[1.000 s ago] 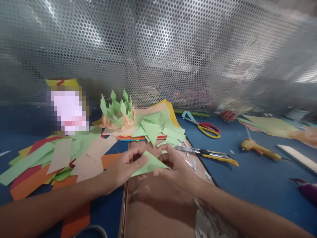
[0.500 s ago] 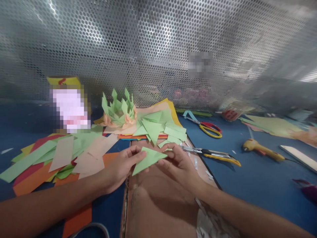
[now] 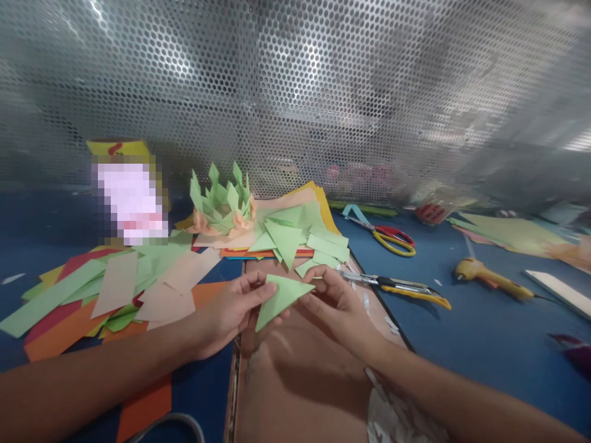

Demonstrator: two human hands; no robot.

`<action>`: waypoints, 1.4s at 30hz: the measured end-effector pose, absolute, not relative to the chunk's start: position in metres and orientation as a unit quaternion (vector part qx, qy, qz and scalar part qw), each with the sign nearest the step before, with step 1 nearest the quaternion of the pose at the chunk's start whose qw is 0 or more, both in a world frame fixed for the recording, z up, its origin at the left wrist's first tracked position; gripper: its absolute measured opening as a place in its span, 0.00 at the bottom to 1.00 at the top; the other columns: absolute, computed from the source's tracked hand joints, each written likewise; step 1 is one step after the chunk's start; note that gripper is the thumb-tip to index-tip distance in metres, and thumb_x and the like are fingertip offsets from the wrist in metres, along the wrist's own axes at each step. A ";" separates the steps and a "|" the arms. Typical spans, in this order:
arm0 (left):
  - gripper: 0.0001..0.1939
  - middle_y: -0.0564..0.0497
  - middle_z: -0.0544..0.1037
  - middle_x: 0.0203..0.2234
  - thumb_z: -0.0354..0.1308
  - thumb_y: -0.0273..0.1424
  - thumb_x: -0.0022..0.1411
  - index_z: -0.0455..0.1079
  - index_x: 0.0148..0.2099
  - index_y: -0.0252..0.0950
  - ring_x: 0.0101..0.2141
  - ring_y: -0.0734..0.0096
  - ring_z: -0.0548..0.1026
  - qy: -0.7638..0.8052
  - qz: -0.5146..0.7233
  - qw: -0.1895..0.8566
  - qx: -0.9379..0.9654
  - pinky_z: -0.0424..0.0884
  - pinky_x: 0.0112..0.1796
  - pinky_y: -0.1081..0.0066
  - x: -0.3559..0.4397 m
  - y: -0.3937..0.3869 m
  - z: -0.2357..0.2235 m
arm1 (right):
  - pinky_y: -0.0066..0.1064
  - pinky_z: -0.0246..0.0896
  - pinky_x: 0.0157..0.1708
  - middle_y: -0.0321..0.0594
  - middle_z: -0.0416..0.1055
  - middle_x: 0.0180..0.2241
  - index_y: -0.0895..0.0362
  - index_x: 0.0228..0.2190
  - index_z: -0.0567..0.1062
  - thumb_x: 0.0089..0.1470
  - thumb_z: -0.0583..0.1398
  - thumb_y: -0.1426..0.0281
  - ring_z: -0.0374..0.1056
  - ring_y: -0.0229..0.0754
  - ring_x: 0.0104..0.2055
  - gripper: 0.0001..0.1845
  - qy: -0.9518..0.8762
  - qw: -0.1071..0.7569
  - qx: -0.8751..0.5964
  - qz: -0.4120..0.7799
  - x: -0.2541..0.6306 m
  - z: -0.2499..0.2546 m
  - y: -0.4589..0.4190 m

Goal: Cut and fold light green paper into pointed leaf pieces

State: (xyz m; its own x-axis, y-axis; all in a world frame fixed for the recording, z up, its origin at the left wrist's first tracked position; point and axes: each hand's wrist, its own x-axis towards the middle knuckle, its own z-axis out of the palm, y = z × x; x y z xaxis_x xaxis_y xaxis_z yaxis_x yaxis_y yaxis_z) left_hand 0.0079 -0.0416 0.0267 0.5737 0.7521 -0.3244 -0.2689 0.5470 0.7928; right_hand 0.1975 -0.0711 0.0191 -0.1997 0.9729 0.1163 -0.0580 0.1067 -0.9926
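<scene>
A light green paper triangle (image 3: 281,300) is held up between my hands, above a brown board (image 3: 295,400). My left hand (image 3: 237,311) pinches its left edge, thumb on top and fingers underneath. The right corner is between the thumb and fingers of my right hand (image 3: 335,304). Just beyond lie more folded green triangles (image 3: 284,240) and small green strips (image 3: 327,246), resting on a stack of coloured sheets (image 3: 316,203). A green and peach folded-paper piece with upright points (image 3: 221,206) stands at the back left of that stack.
Loose paper strips (image 3: 115,286) spread at the left, before a yellow can (image 3: 115,147). To the right are scissors (image 3: 392,240), a yellow box cutter (image 3: 413,290) and a yellow glue gun (image 3: 492,280). A perforated metal panel (image 3: 295,92) rises behind. Tape roll (image 3: 184,421) lies at the bottom.
The green triangle has turned in my hands, its lower left corner swinging downward and its right corner rising. Both hands keep hold of it. The view has shifted slightly.
</scene>
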 end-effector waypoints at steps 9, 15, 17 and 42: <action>0.16 0.53 0.74 0.30 0.69 0.37 0.49 0.72 0.38 0.34 0.29 0.78 0.73 0.395 0.322 0.759 0.405 0.71 0.29 0.81 0.013 -0.050 0.029 | 0.31 0.60 0.35 0.37 0.70 0.35 0.53 0.33 0.69 0.54 0.56 0.74 0.66 0.40 0.37 0.04 -0.685 0.482 -0.476 0.268 0.197 0.019 -0.075; 0.15 0.55 0.72 0.29 0.66 0.37 0.52 0.71 0.39 0.35 0.27 0.81 0.68 0.412 0.318 0.749 0.410 0.68 0.27 0.81 0.012 -0.051 0.028 | 0.35 0.59 0.40 0.37 0.70 0.36 0.53 0.33 0.68 0.49 0.58 0.80 0.66 0.42 0.41 0.11 -0.751 0.493 -0.422 0.119 0.196 0.022 -0.076; 0.14 0.56 0.72 0.28 0.66 0.37 0.53 0.70 0.38 0.35 0.27 0.81 0.69 0.412 0.316 0.750 0.411 0.67 0.28 0.80 0.012 -0.051 0.026 | 0.35 0.59 0.38 0.37 0.70 0.34 0.53 0.32 0.67 0.47 0.59 0.81 0.66 0.42 0.39 0.12 -0.763 0.486 -0.418 0.082 0.196 0.022 -0.074; 0.14 0.52 0.79 0.30 0.60 0.42 0.58 0.75 0.37 0.36 0.30 0.73 0.73 0.384 0.308 0.698 0.520 0.65 0.31 0.77 0.010 -0.049 0.020 | 0.31 0.61 0.31 0.33 0.73 0.26 0.53 0.30 0.71 0.48 0.60 0.78 0.68 0.38 0.30 0.09 -0.765 0.465 -0.441 0.070 0.196 0.021 -0.076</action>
State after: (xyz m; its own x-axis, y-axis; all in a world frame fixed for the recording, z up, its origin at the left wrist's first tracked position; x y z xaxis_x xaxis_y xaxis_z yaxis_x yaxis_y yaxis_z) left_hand 0.0095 -0.0487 0.0204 0.5156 0.8294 -0.2151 -0.0302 0.2685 0.9628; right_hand 0.1955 -0.0757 0.0210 -0.1788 0.7394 0.6490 0.6086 0.6015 -0.5175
